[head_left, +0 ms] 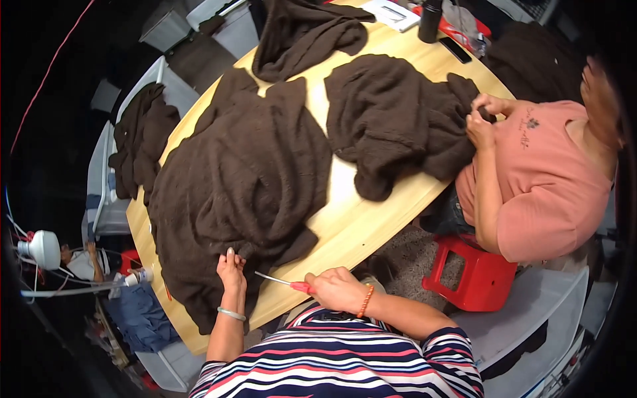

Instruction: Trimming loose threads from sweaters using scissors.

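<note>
A large dark brown knitted garment lies rumpled over the left part of the wooden table and hangs over its near edge. My left hand is closed at the near edge of this garment, its fingertips pinching the fabric. In my right hand is a red-handled tool with a thin metal shaft. The shaft points left toward the garment beside my left hand; I cannot tell whether its tip touches the cloth. The tool's exact kind is not clear.
Across the table at right, a co-worker in a pink shirt handles another brown garment. A third garment lies at the far end, near a black bottle and phone. A red stool and grey bins stand around.
</note>
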{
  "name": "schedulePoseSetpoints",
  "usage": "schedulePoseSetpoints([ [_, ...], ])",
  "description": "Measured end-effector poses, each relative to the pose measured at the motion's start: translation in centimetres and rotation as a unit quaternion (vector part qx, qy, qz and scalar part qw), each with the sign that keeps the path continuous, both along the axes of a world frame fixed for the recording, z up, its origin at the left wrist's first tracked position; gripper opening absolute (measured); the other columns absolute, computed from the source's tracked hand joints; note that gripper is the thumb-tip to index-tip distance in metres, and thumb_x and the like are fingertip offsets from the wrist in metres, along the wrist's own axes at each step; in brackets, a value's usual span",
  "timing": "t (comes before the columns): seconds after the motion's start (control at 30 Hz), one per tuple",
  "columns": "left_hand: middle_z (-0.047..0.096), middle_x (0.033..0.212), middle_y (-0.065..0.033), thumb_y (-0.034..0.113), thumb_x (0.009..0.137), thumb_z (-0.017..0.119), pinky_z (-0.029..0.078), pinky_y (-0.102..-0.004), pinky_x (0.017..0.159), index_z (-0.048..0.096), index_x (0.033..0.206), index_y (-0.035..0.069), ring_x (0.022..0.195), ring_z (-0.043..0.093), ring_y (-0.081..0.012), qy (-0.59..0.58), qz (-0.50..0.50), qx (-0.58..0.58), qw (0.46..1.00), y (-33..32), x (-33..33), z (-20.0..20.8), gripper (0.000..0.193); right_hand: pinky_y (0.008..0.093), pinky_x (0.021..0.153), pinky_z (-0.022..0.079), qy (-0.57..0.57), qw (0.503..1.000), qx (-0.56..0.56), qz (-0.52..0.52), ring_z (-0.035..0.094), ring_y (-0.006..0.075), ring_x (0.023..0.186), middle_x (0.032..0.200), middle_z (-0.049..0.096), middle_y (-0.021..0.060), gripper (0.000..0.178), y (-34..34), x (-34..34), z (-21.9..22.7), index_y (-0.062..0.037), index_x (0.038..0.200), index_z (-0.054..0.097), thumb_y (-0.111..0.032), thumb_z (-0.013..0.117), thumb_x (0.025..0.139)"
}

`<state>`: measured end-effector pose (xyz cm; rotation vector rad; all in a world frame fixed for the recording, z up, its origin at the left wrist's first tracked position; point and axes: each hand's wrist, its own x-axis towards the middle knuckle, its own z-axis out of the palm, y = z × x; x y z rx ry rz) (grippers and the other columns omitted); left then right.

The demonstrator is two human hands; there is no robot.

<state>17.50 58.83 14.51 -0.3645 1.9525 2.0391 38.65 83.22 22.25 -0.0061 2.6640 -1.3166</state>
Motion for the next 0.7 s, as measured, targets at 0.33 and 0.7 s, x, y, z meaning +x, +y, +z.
schedulePoseSetpoints([
  [0.33,0.052,0.074,-0.0008,0.007,0.094,0.057,0.054,-0.0321,0.075,0.051,0.082,0.009,0.079,0.058,-0.0155,0.175,-0.090,0.299,0.934,-5.2,-4.0,17.8,0.013,0.0491,0.071,0.052,-0.070,0.963,0.066,-0.253,0.066,0.0396,0.076,0.078,0.067,0.0188,0.025,3.6,-2.1,-1.6,-0.0105,0.104,0.060,-0.031,0.063,0.090],
  [0.7,0.066,0.101,-0.0180,-0.003,0.089,0.060,0.053,-0.0346,0.091,0.059,0.098,-0.011,0.100,0.064,-0.0278,0.264,0.142,0.231,0.926,-49.7,-21.6,19.8,0.012,0.0501,0.072,0.051,-0.014,0.965,0.091,-0.245,0.065,0.0417,0.078,0.079,0.067,0.0208,0.027,1.6,-7.1,-0.9,-0.0117,0.110,0.061,-0.026,0.065,0.087],
])
